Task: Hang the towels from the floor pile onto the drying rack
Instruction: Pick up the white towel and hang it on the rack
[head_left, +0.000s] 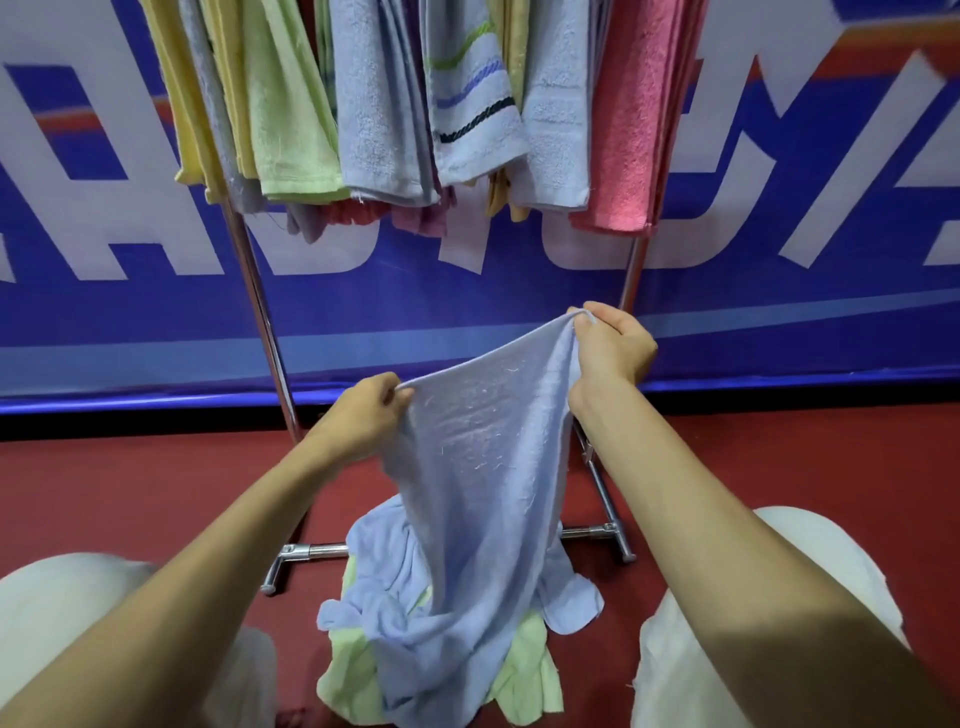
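1. The upper edge cuts off the top of the drying rack (260, 312), so I cannot see the bars that carry the hung towels. The big white letters on the blue banner (467, 291) behind it are cut short too.
2. On the rack, left to right, I see a yellow towel (176, 104), a green towel (280, 104), a blue towel (374, 104), a striped towel (472, 104) and a pink towel (639, 114). More cloth is half hidden behind them.
3. The left grip (363, 410) pinches one top corner of the light-blue towel (478, 441), fingers curled over its edge.
4. The right grip (613, 348) pinches the other corner, higher and nearer the rack's right pole.
5. The towel's lower end drops between the forearms onto the floor pile (363, 670). There I cannot tell it from the other blue cloth lying over the green ones.
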